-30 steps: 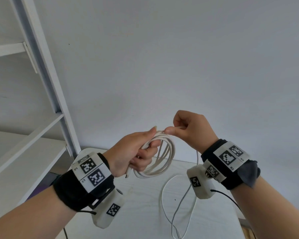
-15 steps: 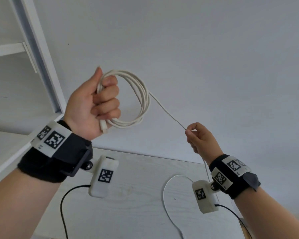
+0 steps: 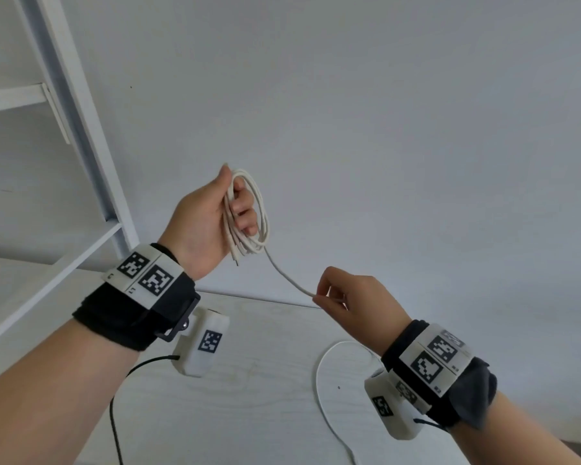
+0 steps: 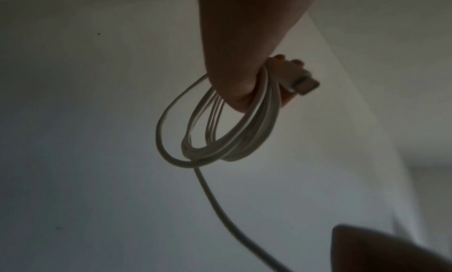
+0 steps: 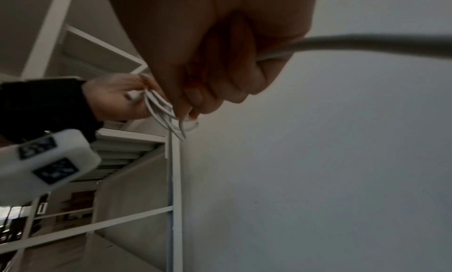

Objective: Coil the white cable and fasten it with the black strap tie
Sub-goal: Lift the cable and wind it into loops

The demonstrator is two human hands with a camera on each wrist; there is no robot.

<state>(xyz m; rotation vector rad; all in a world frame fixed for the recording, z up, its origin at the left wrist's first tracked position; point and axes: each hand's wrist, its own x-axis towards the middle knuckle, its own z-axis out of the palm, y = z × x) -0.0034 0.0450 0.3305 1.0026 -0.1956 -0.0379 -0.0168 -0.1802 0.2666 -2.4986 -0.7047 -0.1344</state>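
Your left hand (image 3: 203, 223) is gripping the white cable (image 3: 249, 213), its fingers (image 3: 245, 209) curling through several gathered loops raised in front of the wall (image 3: 383, 112). The connector (image 4: 304, 83) is sticking out just below those fingers. From the bottom of the coil one strand is running down to your right hand (image 3: 356, 303), where the thumb and fingertips (image 3: 319, 295) are pinching it. Past that pinch, the slack is trailing onto the desk (image 3: 249, 397) beneath your right wrist. A white shelf frame (image 3: 91, 162) is standing beyond your left hand.
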